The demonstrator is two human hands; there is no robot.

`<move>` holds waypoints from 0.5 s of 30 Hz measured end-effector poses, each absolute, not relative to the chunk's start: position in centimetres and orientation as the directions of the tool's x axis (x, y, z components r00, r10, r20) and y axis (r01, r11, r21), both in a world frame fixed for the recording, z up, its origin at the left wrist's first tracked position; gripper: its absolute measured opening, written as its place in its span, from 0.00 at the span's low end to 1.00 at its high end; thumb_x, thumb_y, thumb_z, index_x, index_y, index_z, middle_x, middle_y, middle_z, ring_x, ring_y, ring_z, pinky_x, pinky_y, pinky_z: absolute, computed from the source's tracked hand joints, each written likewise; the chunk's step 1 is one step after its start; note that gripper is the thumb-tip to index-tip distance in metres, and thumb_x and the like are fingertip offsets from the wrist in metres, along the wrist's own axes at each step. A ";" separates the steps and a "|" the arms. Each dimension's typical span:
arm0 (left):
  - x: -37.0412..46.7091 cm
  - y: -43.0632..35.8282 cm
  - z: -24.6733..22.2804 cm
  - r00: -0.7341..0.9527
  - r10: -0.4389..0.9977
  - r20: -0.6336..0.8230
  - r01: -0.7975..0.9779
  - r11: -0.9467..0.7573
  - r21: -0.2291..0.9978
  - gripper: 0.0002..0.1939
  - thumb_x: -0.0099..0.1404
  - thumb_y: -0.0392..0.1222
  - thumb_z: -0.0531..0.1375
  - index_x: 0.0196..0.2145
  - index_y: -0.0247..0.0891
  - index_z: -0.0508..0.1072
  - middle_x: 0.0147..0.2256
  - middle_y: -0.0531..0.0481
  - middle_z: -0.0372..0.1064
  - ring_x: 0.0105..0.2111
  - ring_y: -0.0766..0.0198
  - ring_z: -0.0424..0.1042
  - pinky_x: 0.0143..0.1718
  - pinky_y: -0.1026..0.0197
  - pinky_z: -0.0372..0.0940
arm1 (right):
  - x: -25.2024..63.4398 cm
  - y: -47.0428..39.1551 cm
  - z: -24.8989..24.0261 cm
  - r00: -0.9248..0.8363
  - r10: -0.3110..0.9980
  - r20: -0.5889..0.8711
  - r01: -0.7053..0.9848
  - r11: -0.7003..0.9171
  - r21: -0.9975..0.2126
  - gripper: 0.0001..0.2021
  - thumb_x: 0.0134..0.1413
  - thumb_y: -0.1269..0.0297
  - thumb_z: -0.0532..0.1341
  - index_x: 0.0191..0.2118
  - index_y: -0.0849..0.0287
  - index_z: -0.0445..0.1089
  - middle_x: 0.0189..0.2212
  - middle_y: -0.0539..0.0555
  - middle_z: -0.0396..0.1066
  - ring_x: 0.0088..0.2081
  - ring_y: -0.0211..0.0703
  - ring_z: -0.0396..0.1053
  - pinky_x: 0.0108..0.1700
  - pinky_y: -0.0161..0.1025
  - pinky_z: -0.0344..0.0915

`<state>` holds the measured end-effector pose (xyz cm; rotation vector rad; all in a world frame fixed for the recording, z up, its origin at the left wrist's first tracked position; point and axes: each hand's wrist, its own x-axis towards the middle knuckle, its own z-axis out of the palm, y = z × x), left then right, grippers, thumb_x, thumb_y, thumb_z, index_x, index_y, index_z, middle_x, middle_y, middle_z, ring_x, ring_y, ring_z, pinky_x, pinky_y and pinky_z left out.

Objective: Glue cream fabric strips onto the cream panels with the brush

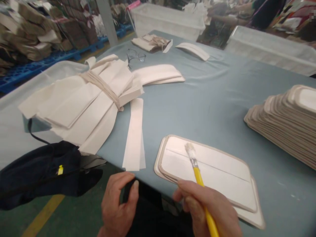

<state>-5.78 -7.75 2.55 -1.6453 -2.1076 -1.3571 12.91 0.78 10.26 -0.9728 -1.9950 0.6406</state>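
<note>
My right hand (207, 205) is closed around the yellow handle of a paintbrush (199, 179). Its pale bristles rest on or just over a white, round-cornered panel (222, 177) with beige edging and a dark line along it. That panel lies on similar ones near the table's front edge. My left hand (119, 202) is at the same edge, fingers bent, thumb and forefinger apart with nothing visible between them. Right by its fingertips is the near end of a small pile of cream strips (134, 138); whether they touch is unclear.
A tied bundle of cream pieces (96, 95) lies left, with curved pieces (160, 74) and eyeglasses (135, 56) behind. To the right rises a tall stack of edged panels (283, 121). White bins (168, 19) stand beyond the table; dark blue cloth (41, 174) hangs at lower left.
</note>
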 end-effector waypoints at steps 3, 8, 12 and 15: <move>-7.3 -8.5 1.5 -0.472 0.688 0.551 0.819 0.110 0.564 0.05 0.74 0.34 0.61 0.46 0.39 0.73 0.40 0.50 0.76 0.40 0.64 0.78 0.46 0.62 0.73 | 11.7 2.6 9.6 -0.610 0.641 0.466 0.350 0.746 -0.567 0.08 0.73 0.72 0.60 0.50 0.51 0.71 0.37 0.52 0.82 0.33 0.44 0.79 0.35 0.38 0.71; -8.0 -8.4 1.0 -0.521 0.689 0.504 0.794 0.173 0.583 0.05 0.75 0.36 0.60 0.47 0.38 0.73 0.38 0.51 0.75 0.36 0.67 0.76 0.43 0.65 0.72 | 8.7 4.8 8.6 -0.771 0.491 0.405 0.327 0.852 -0.409 0.07 0.68 0.70 0.65 0.47 0.54 0.69 0.50 0.55 0.81 0.43 0.50 0.77 0.45 0.45 0.70; -8.1 -8.0 1.3 -0.506 0.710 0.490 0.788 0.149 0.598 0.06 0.74 0.36 0.60 0.48 0.39 0.74 0.32 0.55 0.72 0.29 0.69 0.72 0.35 0.68 0.69 | 6.4 5.6 7.8 -0.842 0.438 0.315 0.329 0.880 -0.342 0.13 0.62 0.71 0.70 0.49 0.54 0.68 0.48 0.54 0.81 0.44 0.52 0.73 0.45 0.46 0.65; -8.3 -7.9 1.4 -0.484 0.727 0.488 0.791 0.124 0.599 0.07 0.74 0.37 0.61 0.49 0.40 0.75 0.27 0.58 0.70 0.24 0.70 0.69 0.32 0.68 0.68 | 5.8 6.3 7.5 -0.881 0.401 0.249 0.322 0.897 -0.303 0.14 0.63 0.71 0.69 0.50 0.55 0.68 0.43 0.54 0.81 0.41 0.51 0.71 0.44 0.46 0.63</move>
